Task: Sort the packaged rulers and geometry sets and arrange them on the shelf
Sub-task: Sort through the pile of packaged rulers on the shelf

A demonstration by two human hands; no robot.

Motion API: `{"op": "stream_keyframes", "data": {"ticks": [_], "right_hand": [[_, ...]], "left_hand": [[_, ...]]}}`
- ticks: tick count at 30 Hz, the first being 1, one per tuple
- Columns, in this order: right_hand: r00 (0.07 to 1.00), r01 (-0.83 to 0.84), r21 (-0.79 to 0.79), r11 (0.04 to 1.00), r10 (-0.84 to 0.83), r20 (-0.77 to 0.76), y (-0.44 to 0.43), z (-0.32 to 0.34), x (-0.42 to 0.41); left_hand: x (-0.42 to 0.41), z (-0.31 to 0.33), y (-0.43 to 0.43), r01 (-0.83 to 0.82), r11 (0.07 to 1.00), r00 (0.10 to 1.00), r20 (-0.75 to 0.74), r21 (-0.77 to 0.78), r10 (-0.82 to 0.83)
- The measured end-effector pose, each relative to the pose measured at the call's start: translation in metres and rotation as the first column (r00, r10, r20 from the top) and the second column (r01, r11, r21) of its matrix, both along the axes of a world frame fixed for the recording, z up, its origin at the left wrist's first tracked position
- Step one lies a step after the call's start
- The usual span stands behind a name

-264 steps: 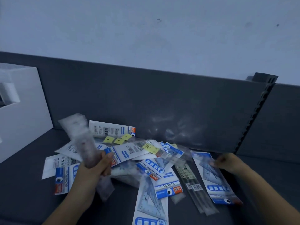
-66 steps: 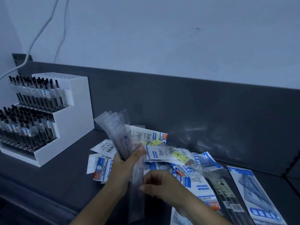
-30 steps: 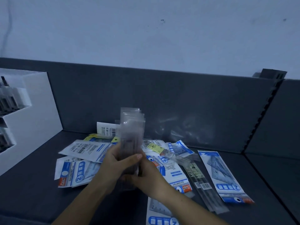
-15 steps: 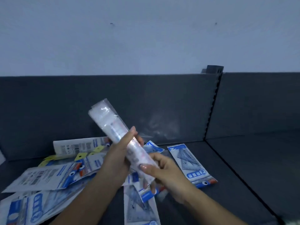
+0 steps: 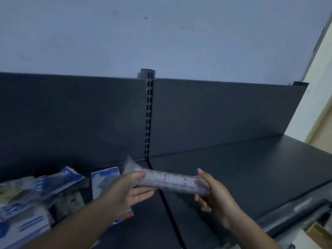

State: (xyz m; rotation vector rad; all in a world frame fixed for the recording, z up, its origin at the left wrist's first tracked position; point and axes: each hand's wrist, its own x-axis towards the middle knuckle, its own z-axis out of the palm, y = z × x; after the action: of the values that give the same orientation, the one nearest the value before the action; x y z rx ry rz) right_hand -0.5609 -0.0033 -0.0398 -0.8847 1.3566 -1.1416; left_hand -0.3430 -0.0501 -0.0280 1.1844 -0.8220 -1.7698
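A stack of clear-packaged rulers (image 5: 172,182) lies level between both hands, above the seam between two dark shelf panels. My left hand (image 5: 129,189) grips its left end, thumb on top and fingers below. My right hand (image 5: 212,193) grips its right end. Blue-and-white geometry set packages (image 5: 45,191) lie in a blurred pile on the left shelf panel, partly hidden by my left forearm. One more geometry set package (image 5: 105,180) lies just left of my left hand.
The dark shelf surface (image 5: 242,169) stretches to the right below a dark back panel. A slotted upright (image 5: 148,115) divides the back panel. The shelf's front edge (image 5: 294,211) runs at lower right, with a pale wall beyond.
The ruler stack has gone from tilted to level and moved right, toward the right shelf panel. My right hand shifted to its right end. The view swung right; the pile sits at far left.
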Motion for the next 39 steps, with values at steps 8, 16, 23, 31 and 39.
{"op": "stream_keyframes", "data": {"ticks": [8,16,23,31,39], "right_hand": [[0.988,-0.002,0.011,1.0,0.004,-0.154,-0.027,0.007,-0.114],[0.979,-0.086,0.069,0.994,0.097,-0.181,-0.053,-0.009,-0.13],[0.961,-0.236,0.099,0.967,0.247,-0.123,-0.087,-0.012,-0.144],[0.898,-0.436,0.054,0.899,0.438,-0.047,-0.135,-0.006,-0.226],[0.782,-0.523,0.05,0.851,0.502,-0.37,-0.194,0.005,-0.368]], "left_hand": [[-0.101,-0.005,-0.016,0.009,0.999,0.997,0.07,0.043,-0.012],[-0.113,-0.019,-0.019,0.011,1.0,0.971,0.24,0.023,-0.016],[-0.119,-0.022,-0.025,-0.142,0.989,0.969,0.201,-0.039,0.147],[-0.187,-0.02,-0.054,-0.224,0.974,0.945,0.24,-0.021,0.222],[-0.318,-0.025,-0.11,-0.269,0.963,0.934,0.233,-0.033,0.269]]}}
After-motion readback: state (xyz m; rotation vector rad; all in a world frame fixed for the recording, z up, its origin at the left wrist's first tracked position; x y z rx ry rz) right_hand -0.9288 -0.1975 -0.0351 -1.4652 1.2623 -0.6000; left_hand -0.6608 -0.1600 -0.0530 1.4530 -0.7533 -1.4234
